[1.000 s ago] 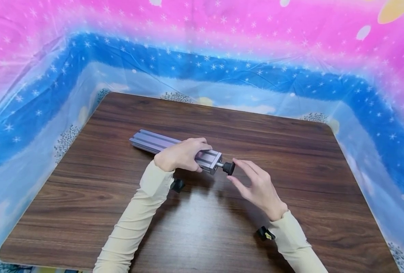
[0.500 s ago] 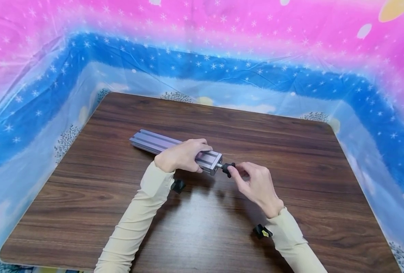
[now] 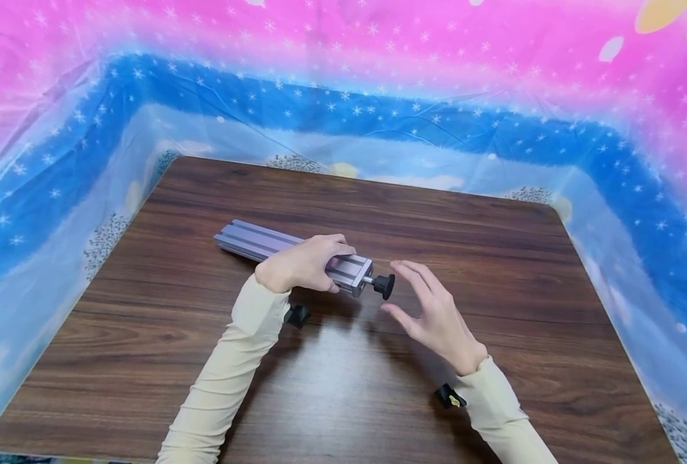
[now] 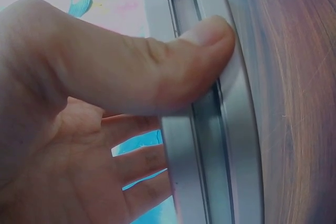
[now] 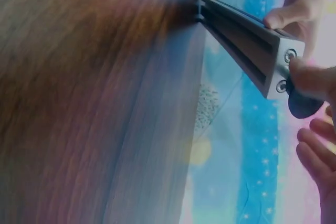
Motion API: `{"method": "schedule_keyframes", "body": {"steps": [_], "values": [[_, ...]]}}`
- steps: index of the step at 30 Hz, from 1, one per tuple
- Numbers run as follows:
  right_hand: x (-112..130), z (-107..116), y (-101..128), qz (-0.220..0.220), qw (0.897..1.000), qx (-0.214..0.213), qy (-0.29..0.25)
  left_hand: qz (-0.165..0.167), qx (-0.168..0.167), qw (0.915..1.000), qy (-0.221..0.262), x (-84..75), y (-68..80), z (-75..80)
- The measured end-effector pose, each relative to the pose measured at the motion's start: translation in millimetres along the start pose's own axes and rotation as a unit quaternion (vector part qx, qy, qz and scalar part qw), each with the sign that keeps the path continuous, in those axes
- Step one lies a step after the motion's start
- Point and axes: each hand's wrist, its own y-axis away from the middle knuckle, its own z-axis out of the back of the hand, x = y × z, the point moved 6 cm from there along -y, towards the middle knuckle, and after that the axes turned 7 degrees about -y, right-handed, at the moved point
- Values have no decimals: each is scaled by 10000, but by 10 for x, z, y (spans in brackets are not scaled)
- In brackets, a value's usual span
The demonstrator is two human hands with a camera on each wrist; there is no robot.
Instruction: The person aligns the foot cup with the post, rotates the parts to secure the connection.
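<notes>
My left hand [image 3: 303, 263] grips a long grooved aluminum profile [image 3: 253, 238] lying aslant on the table. In the left wrist view, its thumb [image 4: 194, 56] presses across a slotted face, with the other fingers behind the far side. From the right end plate [image 3: 363, 277] sticks out a bright metal stem with a black knob [image 3: 384, 287] on it. Fingers spread, my right hand [image 3: 436, 319] stands just right of the knob, thumb below and fingers above, apparently not touching it. Two screw heads show on the end plate [image 5: 278, 72] in the right wrist view, where the thumb partly hides the knob.
A dark wood-grain table [image 3: 494, 258] with rounded corners carries the profile. Behind and beside it hangs a pink and blue snowflake cloth [image 3: 343, 103]. Black wrist devices [image 3: 450, 396] sit below each cuff.
My right hand pinched and turned the black knob half a second ago; now its fingers are spread away from it. The left hand keeps its grip on the profile. The head view shifted slightly.
</notes>
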Motion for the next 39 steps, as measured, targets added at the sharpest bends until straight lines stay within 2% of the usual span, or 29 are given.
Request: {"method": "schedule_keyframes", "body": {"steps": [4, 7, 17, 23, 29, 32, 33, 36, 39], "values": [[49, -20, -15, 496, 9986, -129, 146, -30, 25, 10000, -14, 7, 4, 3], [44, -21, -20, 466, 9986, -190, 149, -52, 0, 10000, -22, 8, 14, 4], [-37, -38, -17, -386, 9986, -347, 54, -98, -93, 9999, 30, -13, 35, 4], [-91, -73, -39, -1049, 9939, -187, 279, -165, -190, 9997, 24, -15, 47, 2], [-91, -52, -26, -1374, 9899, -109, 324, -157, -165, 9997, 60, -10, 48, -5], [-79, -22, 1, -1205, 9926, -114, 128, -133, -130, 9998, 68, -5, 46, -9], [-68, -15, 5, -1027, 9946, -98, 58, -121, -116, 9998, 59, -3, 44, -10], [-12, -13, 12, -243, 9997, -20, 31, -83, -58, 9999, 26, 3, 38, -5], [60, -27, 15, 637, 9977, -57, 239, -83, -69, 9999, -16, 7, 31, 15]]}}
